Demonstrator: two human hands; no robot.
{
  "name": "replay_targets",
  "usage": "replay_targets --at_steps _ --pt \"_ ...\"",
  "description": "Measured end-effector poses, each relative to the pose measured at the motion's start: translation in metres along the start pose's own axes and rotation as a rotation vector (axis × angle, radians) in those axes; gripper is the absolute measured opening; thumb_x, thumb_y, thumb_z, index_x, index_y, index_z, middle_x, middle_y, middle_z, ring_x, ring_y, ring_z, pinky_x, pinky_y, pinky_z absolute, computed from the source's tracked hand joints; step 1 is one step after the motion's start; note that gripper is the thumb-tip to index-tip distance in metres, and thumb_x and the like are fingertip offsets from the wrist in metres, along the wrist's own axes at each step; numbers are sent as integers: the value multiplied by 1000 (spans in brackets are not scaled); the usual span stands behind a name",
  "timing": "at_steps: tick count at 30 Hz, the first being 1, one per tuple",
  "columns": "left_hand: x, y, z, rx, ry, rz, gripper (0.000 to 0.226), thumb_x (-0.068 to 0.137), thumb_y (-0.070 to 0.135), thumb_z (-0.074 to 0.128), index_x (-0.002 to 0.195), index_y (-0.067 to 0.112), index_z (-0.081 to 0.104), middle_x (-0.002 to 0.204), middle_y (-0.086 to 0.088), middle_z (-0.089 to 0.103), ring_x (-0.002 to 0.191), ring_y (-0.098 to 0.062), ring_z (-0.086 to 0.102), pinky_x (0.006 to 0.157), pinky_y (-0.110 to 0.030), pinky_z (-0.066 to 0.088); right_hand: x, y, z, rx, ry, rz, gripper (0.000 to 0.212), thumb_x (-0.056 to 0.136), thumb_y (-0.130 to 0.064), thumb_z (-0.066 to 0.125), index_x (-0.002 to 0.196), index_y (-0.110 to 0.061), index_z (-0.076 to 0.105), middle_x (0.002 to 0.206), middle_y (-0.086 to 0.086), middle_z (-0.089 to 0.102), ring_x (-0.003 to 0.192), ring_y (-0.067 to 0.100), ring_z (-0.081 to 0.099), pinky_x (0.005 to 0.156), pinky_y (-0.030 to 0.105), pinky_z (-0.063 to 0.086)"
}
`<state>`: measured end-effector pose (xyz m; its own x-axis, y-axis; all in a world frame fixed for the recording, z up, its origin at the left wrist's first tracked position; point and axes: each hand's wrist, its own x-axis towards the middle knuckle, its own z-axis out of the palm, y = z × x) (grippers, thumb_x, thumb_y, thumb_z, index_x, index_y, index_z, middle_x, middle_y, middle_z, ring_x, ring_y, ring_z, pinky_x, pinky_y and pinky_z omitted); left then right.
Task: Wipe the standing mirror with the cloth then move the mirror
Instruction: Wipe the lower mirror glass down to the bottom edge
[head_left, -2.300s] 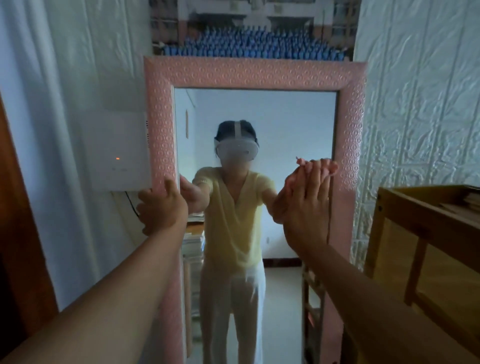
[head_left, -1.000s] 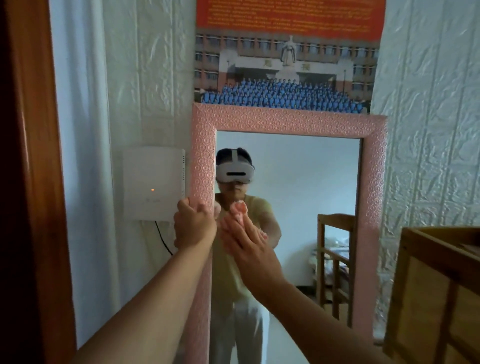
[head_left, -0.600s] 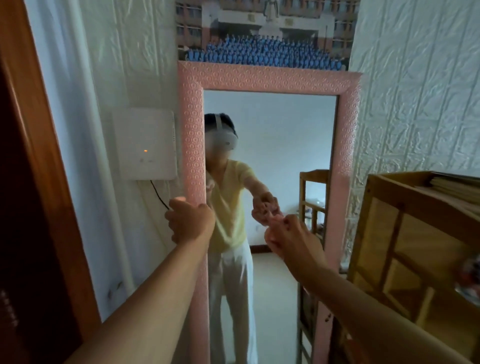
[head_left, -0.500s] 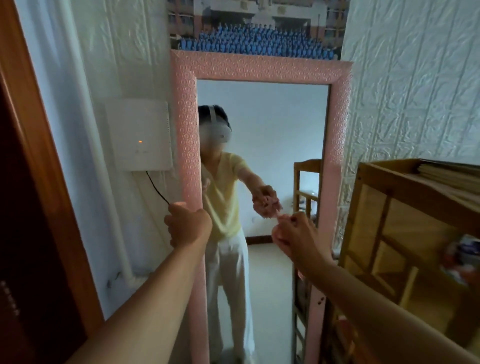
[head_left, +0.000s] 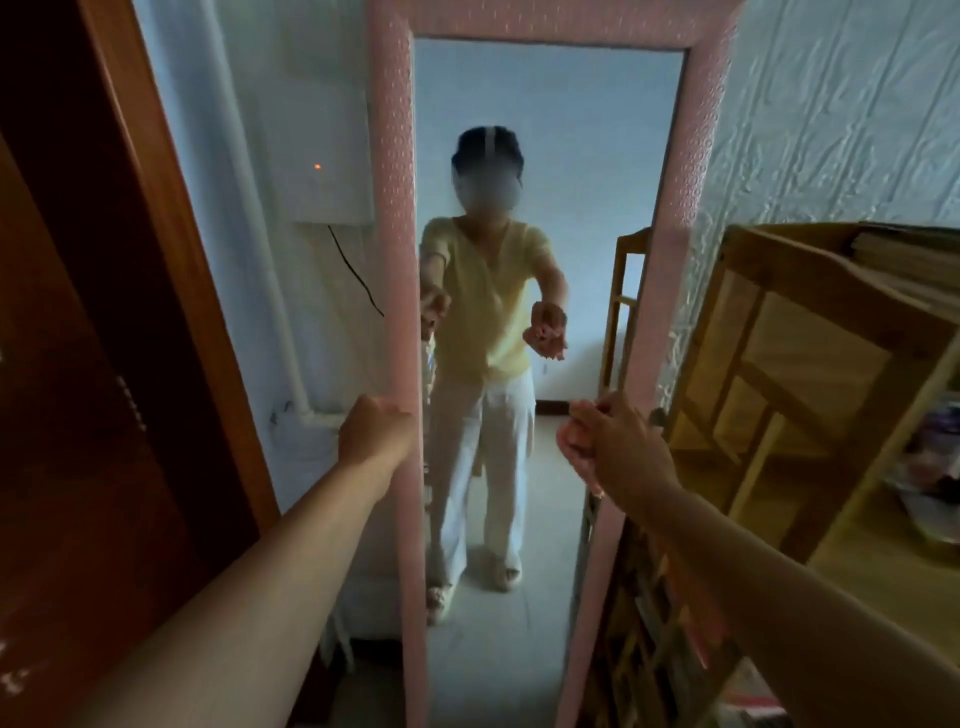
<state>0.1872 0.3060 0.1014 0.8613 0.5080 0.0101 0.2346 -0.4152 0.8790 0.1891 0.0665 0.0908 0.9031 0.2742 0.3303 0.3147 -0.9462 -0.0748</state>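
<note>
A tall standing mirror with a pink patterned frame (head_left: 392, 218) stands upright against the white wall straight ahead. My left hand (head_left: 373, 432) grips the left side of the frame at about waist height. My right hand (head_left: 613, 444) is curled round a bunched pink cloth (head_left: 570, 448), of which only a small part shows at the fist. That hand is in front of the lower right of the glass, a little off the surface. The glass reflects a person holding out both arms.
A brown wooden door (head_left: 104, 364) stands close on the left. A white wall box (head_left: 332, 156) with an orange light and a black cable hangs left of the mirror. A wooden shelf unit (head_left: 810, 374) crowds the right side, touching or nearly touching the frame.
My right hand has come down and to the right with the cloth, away from the glass. My left hand has kept its grip on the frame. My view has dropped lower.
</note>
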Motion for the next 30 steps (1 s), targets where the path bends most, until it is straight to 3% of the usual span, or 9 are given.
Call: replay_targets --at_steps 3,6,8,10,15,18,25,28,30 --pt "-31 -23 3 3 7 -71 28 90 18 52 114 9 63 113 -10 65 102 -29 60 77 -30 48 -26 6 5 105 20 2 29 97 -29 46 118 -12 56 120 14 52 107 33 54 88 43 48" --pt "-66 -36 5 15 -17 -102 13 90 15 53 94 5 60 98 -11 62 86 -25 58 69 -27 43 -49 13 19 173 -2 -49 26 91 -33 47 101 -13 61 108 18 50 95 38 53 83 47 49" --pt "-88 -46 7 -10 -20 -134 6 87 15 56 86 9 56 94 -11 60 87 -27 58 73 -30 45 -65 15 19 180 -37 -7 9 92 -24 54 97 -20 61 100 10 49 86 29 54 75 41 51" --pt "-104 -57 9 -35 -24 -171 8 85 14 57 80 8 56 95 -13 62 89 -29 60 77 -34 49 -77 18 19 226 -27 23 22 89 -16 65 99 -35 59 97 4 53 81 22 59 69 35 55" --pt "-132 -74 12 -25 -86 -229 29 74 15 56 97 -1 64 100 -23 65 94 -34 63 80 -35 54 -114 21 6 139 -75 75 37 86 -15 68 122 -18 60 118 8 56 101 23 61 83 31 56" --pt "-145 -79 12 -35 -128 -220 40 65 22 55 96 -2 63 100 -24 65 94 -34 63 82 -37 55 -135 21 3 143 -93 101 33 88 -16 66 120 -21 61 119 5 55 105 20 59 82 27 52" --pt "-175 -87 4 -19 -169 -188 29 82 16 57 108 2 63 103 -18 67 99 -34 63 74 -28 47 -184 7 -5 125 -108 144 32 89 -17 66 121 -19 60 123 4 56 112 22 55 92 34 52" --pt "-186 -89 1 -13 -209 -176 38 72 21 59 104 3 66 103 -19 68 99 -34 64 83 -39 55 -202 5 -6 171 -77 183 34 86 -19 71 119 -19 62 122 6 56 106 21 60 88 34 55" --pt "-196 -89 0 24 -223 -156 36 74 19 57 104 2 66 103 -20 69 99 -34 65 76 -38 53 -210 4 -6 184 -58 198 29 86 -19 70 115 -18 64 122 6 56 105 20 60 86 34 56"
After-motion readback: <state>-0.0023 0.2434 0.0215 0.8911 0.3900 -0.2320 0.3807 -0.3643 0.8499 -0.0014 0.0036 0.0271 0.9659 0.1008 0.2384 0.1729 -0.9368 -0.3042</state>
